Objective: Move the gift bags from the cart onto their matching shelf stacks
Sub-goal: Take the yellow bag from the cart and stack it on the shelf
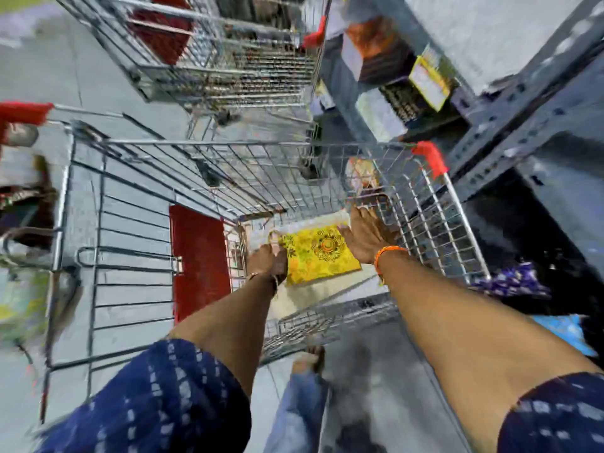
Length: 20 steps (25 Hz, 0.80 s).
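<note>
A yellow gift bag [318, 258] with a gold flower emblem lies flat at the bottom of the wire cart [248, 178], on top of pale bags [313, 223]. My left hand [266, 260] is closed on the bag's left edge by its handle. My right hand [367, 235] rests with fingers spread on the bag's upper right corner, close to the cart's right wall. Both arms reach down into the basket. The view is blurred.
A second wire cart [228, 53] stands beyond the first. Grey metal shelving [510, 103] with stacked gift bags [425, 80] runs along the right. A red panel [199, 259] sits at the cart's left inside. My foot [310, 358] shows on the grey floor.
</note>
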Motion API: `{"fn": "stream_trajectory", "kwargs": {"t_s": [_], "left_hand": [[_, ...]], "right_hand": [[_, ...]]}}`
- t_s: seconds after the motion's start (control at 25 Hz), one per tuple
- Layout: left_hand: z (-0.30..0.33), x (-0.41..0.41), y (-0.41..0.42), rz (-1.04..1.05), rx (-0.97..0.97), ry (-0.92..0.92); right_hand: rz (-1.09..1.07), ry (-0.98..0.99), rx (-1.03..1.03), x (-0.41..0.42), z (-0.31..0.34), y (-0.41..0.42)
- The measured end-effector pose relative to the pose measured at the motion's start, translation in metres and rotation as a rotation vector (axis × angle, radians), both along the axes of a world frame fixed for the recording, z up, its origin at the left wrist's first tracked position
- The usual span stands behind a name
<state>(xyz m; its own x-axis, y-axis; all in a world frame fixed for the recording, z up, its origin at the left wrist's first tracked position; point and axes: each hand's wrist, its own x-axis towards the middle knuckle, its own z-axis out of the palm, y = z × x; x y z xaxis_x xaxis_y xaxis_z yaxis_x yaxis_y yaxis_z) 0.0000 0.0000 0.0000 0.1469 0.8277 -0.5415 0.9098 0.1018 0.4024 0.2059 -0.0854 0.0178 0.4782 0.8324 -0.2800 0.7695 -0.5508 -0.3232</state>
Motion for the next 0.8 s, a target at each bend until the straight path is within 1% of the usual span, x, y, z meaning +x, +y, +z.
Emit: {"fn": "stream_trajectory", "kwargs": {"t_s": [0.04,0.08,0.16,0.2,0.24,0.36,0.44,0.56,0.64,0.68,0.8], "left_hand": [[-0.014,0.000,-0.001,0.018,-0.056,0.044],[-0.027,0.000,0.000,0.073,-0.111,0.049],[-0.054,-0.002,-0.002,0.202,-0.299,-0.021],[-0.065,-0.002,-0.004,0.264,-0.371,-0.071],[-0.073,-0.002,-0.006,0.307,-0.391,-0.078],[-0.091,0.002,-0.011,0.327,-0.350,0.008],[-0.104,0.006,-0.011,0.341,-0.388,-0.011],[-0.117,0.010,-0.009,0.352,-0.492,-0.103],[-0.118,0.009,-0.010,0.362,-0.526,-0.136],[-0.118,0.007,-0.012,0.410,-0.528,-0.169],[-0.092,0.007,-0.014,0.617,-0.482,-0.411]], "right_hand": [[0.037,0.036,-0.101,0.001,-0.020,0.006],[0.072,0.053,-0.167,0.002,-0.033,0.013],[0.140,0.053,-0.259,0.003,-0.061,0.019],[0.170,0.041,-0.270,0.003,-0.073,0.024],[0.209,0.025,-0.287,0.002,-0.081,0.026],[0.311,-0.015,-0.329,0.004,-0.100,0.031],[0.349,-0.053,-0.345,0.005,-0.113,0.035],[0.359,-0.143,-0.329,0.008,-0.119,0.038],[0.329,-0.151,-0.326,0.013,-0.117,0.037],[0.301,-0.128,-0.324,0.016,-0.114,0.034],[0.214,-0.025,-0.214,0.030,-0.093,0.020]]}}
